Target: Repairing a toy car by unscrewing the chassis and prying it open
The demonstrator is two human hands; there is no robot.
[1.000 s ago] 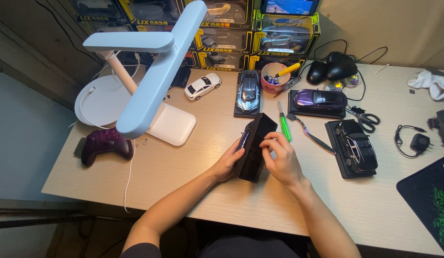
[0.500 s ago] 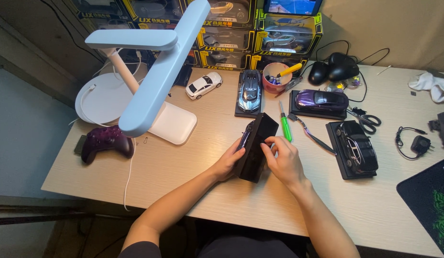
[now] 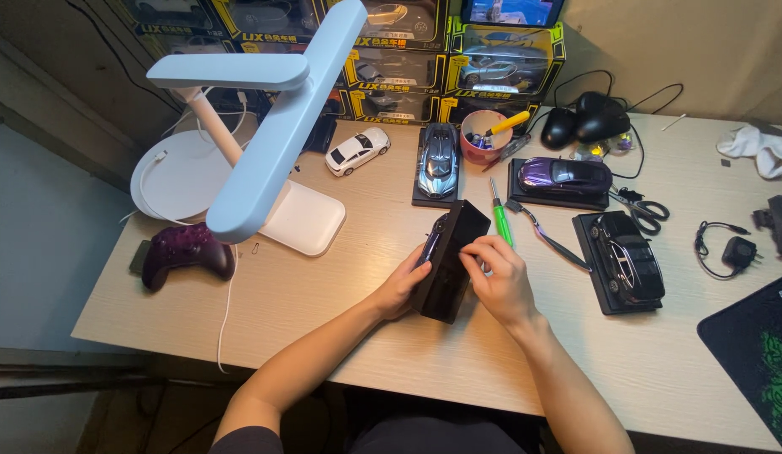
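My left hand (image 3: 401,284) cradles black base (image 3: 450,261) tipped on edge, car sideways; right hand (image 3: 502,279) fingertips pinch underside; green screwdriver (image 3: 499,220) just right.

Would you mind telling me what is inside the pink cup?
A yellow-handled tool sticks out of the pink cup, with some small dark bits beside it. Anything deeper is hidden by the rim.
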